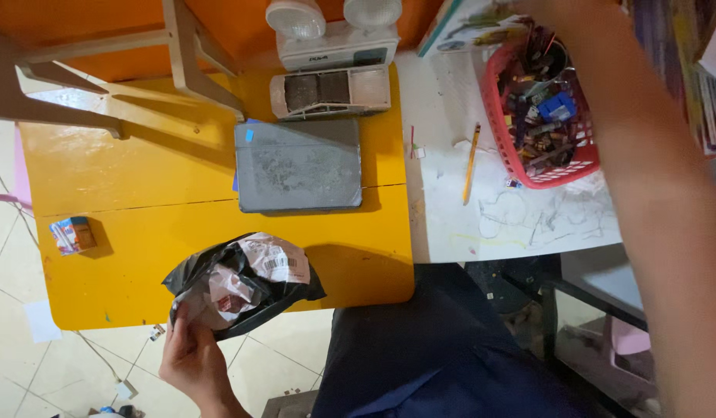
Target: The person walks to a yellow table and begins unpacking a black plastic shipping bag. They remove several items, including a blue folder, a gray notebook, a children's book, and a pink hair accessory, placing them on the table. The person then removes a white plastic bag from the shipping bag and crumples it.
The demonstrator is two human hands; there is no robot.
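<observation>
The left hand (pixel 189 360) grips the black bag (pixel 242 282) at the table's (pixel 141 232) near edge; the right arm reaches far right, its hand unseen.

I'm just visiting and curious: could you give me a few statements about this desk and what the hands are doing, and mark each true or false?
1. The left hand grips a black plastic bag at the yellow table's near edge. True.
2. The right arm reaches up toward the red basket. True; the hand itself is out of view.
3. The basket is empty. False: it is full of small mixed items.
4. A pencil lies on the white surface left of the basket. True.
5. The grey tablet lies on the floor. False: it lies on the yellow table.
6. The small carton is inside the bag. False: it sits apart, near the table's left edge.
</observation>
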